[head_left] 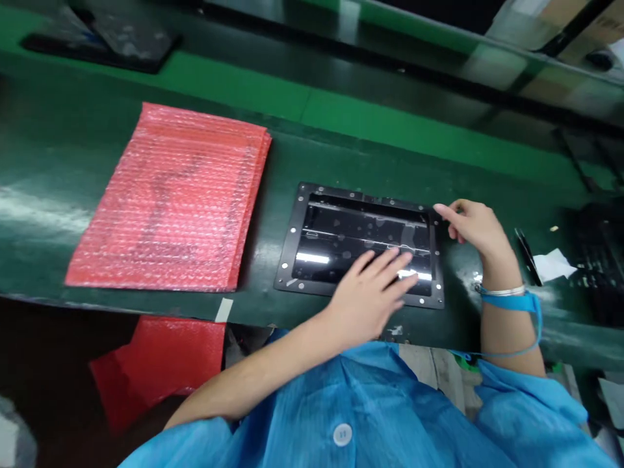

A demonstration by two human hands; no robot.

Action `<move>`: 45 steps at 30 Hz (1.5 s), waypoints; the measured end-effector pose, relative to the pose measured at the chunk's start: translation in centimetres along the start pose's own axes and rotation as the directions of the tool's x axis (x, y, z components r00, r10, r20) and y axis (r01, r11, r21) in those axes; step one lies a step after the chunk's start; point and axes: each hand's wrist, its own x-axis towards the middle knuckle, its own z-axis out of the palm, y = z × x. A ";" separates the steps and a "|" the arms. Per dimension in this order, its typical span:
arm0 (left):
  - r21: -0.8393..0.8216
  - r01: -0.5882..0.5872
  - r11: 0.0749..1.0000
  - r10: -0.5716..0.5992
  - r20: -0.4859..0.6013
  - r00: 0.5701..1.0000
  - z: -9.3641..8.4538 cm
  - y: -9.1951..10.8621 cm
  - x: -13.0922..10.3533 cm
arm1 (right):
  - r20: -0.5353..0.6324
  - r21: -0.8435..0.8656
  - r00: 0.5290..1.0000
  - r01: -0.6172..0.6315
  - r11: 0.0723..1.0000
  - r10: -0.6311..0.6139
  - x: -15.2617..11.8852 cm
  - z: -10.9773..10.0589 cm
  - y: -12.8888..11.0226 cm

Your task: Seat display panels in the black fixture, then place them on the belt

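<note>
Black framed panel observed lying flat toward the near side of the green bench, right of a stack of red bubble-wrap bags. Left hand: palm down, fingers spread across the near right part of the glossy face, gripping nothing; contact pressure cannot be determined. Right hand: half curled at the far right corner; whether anything is pinched there cannot be told. Assessment: panel appears stiff, thin and of modest weight; the glossy face is likely slippery, readily smudged and liable to crack. Hold is best taken on the matte border, at left and right edges. Apparent tweezers and a white scrap lie farther right.
</note>
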 end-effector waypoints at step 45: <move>-0.336 0.267 0.903 -0.406 -0.469 0.784 -6.7 -8.1 5.0 | -0.112 0.807 0.981 0.183 0.562 -0.159 -1.5 4.2 -1.5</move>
